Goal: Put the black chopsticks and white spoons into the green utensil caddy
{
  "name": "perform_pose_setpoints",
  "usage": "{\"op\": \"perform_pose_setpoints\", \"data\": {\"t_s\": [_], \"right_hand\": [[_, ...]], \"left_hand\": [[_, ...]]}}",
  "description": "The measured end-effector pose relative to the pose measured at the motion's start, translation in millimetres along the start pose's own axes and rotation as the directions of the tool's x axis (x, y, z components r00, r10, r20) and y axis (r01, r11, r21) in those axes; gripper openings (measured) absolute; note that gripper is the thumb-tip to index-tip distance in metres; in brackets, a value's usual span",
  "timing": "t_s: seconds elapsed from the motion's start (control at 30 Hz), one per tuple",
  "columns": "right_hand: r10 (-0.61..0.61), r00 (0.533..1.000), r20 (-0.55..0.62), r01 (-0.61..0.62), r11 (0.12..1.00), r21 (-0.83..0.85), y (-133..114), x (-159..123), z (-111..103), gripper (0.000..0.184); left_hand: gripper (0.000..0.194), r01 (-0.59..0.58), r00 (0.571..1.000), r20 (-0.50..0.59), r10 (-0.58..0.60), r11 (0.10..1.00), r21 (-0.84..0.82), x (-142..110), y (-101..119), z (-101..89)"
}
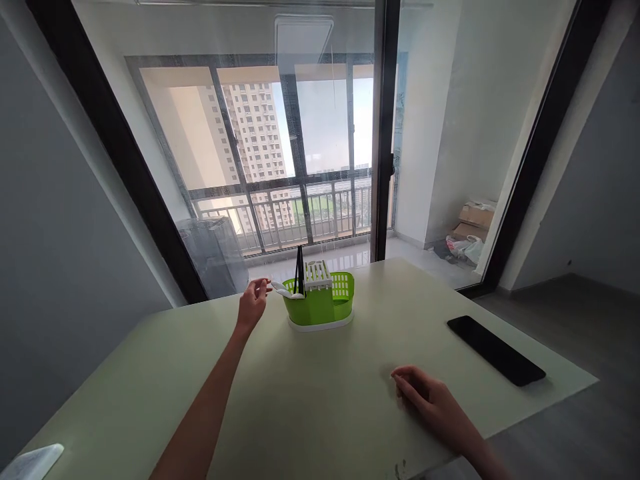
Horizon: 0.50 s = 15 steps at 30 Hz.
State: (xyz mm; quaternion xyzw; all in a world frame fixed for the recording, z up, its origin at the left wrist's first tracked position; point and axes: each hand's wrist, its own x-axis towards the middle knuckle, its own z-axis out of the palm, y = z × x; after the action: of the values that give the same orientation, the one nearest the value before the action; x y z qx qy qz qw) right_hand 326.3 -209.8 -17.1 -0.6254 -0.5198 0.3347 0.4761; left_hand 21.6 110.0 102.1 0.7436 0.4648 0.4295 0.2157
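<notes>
A green utensil holder (320, 310) with a white base and a white slotted insert (317, 273) stands toward the far side of the table. Black chopsticks (299, 270) rise upright from its left part. Beside them a white spoon (283, 289) leans out over the left rim. My left hand (253, 303) is closed, its fingertips pinching the spoon's outer end. Nearer to me, my right hand (425, 397) rests on the table with its fingers curled together, and nothing shows in it.
The pale table (320, 393) reaches close to a glass sliding door with a dark frame (383, 133). A black flat slab (495, 350) lies at the right. A white object (37, 461) is partly visible at the lower left corner. Cardboard boxes (475, 217) sit beyond the door.
</notes>
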Motion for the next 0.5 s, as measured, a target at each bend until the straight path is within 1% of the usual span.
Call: {"op": "perform_pose_setpoints", "data": {"t_s": [0.03,0.1,0.23,0.3,0.4,0.47,0.5], "right_hand": [[0.0,1.0,-0.002,0.0,1.0,-0.003,0.3,0.0,0.2,0.042],[-0.001,1.0,-0.002,0.001,1.0,-0.007,1.2,-0.4,0.5,0.041],[-0.002,1.0,0.013,0.002,1.0,-0.011,4.2,-1.5,0.0,0.04],[-0.013,1.0,0.027,0.014,1.0,-0.022,5.8,-0.1,-0.2,0.039],[-0.036,0.999,0.026,0.038,0.997,-0.063,6.6,9.8,4.4,0.036],[-0.085,0.996,-0.028,0.081,0.989,-0.121,4.7,24.0,13.3,0.034],[-0.126,0.99,-0.065,0.113,0.979,-0.167,2.8,33.5,19.7,0.036]], "left_hand": [[0.044,0.017,1.0,0.001,-0.017,1.0,-0.005,-2.4,-6.5,3.3],[0.042,0.048,0.998,0.037,-0.048,0.999,-0.007,-9.5,-19.6,11.2],[0.055,0.067,0.986,0.155,-0.068,0.998,0.013,-35.0,-38.8,32.8],[0.059,0.059,0.98,0.186,-0.065,0.997,0.039,-52.1,-42.8,45.0],[0.059,0.032,0.98,0.194,-0.051,0.994,0.101,-76.9,-43.2,60.3],[0.062,0.011,0.981,0.192,-0.039,0.989,0.147,-89.3,-41.8,66.2],[0.063,0.004,0.981,0.192,-0.036,0.986,0.167,-94.1,-41.1,67.7]]}}
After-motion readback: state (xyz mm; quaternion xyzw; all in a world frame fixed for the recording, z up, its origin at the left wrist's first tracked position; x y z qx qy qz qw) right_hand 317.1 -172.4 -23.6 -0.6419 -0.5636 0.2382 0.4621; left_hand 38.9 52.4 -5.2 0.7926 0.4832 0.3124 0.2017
